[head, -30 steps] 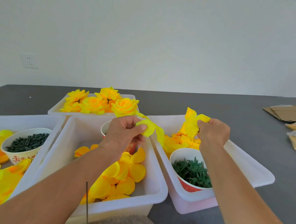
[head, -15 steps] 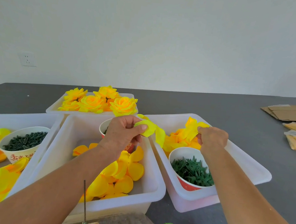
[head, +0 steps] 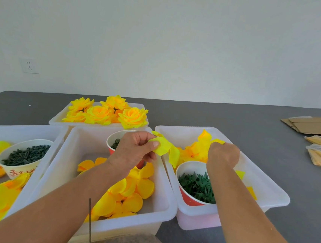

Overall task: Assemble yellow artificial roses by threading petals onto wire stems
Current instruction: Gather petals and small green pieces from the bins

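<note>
Left hand (head: 133, 150) at centre frame, above the far edge of the middle bin (head: 152, 214), thumb and fingers pinching a yellow petal piece (head: 163, 148) whose loose end droops toward 4 o'clock over the bin's rim. Right hand (head: 223, 155) at 3 o'clock of the left, lowered into the right bin (head: 274, 193), fingers curled down onto the petal pile (head: 195, 153) there; whether a petal is actually caught, cannot tell, fingertips hidden behind the knuckles. Just below that wrist, toward 6 o'clock, a red cup of green calyx pieces (head: 196, 187). Beneath the left hand, a second red cup (head: 114, 142), half hidden, and loose petals (head: 129, 194) spread on the middle bin's floor. At 9 o'clock, a left bin (head: 37, 129) with a white cup of dark stem parts (head: 25, 153) among more petals. At 12 o'clock, a tray of finished yellow roses (head: 107, 114). At 6 o'clock, near the frame's bottom edge, a thin wire stem (head: 89, 222) standing upright. At 2 o'clock, flattened cardboard (head: 312, 124) on the grey table (head: 234, 118).
</note>
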A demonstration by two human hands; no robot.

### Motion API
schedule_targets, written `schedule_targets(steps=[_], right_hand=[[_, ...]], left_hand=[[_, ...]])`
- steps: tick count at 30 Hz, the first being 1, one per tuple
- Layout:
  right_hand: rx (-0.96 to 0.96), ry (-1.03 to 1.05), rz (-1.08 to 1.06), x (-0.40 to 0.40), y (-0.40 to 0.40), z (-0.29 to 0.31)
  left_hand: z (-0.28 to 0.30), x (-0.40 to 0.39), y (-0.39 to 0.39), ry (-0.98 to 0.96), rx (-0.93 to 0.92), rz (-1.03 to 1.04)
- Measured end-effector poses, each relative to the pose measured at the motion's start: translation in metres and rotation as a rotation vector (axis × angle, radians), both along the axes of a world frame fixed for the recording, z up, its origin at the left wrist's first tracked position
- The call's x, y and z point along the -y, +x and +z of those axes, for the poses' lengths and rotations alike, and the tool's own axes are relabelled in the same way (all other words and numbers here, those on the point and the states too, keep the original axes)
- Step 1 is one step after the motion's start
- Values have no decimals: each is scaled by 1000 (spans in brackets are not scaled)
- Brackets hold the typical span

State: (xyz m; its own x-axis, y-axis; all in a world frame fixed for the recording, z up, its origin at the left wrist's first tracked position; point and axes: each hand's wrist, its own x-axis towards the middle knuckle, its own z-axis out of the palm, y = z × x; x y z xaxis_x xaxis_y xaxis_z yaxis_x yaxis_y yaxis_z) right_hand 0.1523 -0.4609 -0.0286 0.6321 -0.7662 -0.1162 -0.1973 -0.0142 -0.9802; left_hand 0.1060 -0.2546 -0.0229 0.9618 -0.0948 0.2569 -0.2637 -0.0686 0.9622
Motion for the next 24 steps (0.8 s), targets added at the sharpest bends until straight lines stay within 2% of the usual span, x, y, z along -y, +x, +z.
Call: schedule_targets(steps=[1,3,5,6,8,10,12,16,20,24], right_hand=[[-77,-85,12,0,-4,2],[-219,-394,-2,-2,-10,8],[-105,-582,81,-10,-15,20],[8,-547,217,-15,-16,27],[133,-271,541,-29,-25,40],[99,-114,771,-36,-34,43],[93,-63,853,-38,-36,38],[191,91,726,-37,-30,31],[154,-55,443,-34,-15,15],[134,-206,266,-33,-8,2]], left_hand=[[0,0,0,8,-7,-21],[-1,1,0,24,-7,-46],[-1,2,0,24,12,-61],[-1,2,-1,10,18,-74],[-1,2,-1,-34,20,-89],[-1,2,-1,-59,20,-84],[-1,2,-1,-56,26,-84],[-2,1,1,-20,2,-71],[-4,-2,1,29,-31,-22],[-1,-5,-1,53,-61,6]])
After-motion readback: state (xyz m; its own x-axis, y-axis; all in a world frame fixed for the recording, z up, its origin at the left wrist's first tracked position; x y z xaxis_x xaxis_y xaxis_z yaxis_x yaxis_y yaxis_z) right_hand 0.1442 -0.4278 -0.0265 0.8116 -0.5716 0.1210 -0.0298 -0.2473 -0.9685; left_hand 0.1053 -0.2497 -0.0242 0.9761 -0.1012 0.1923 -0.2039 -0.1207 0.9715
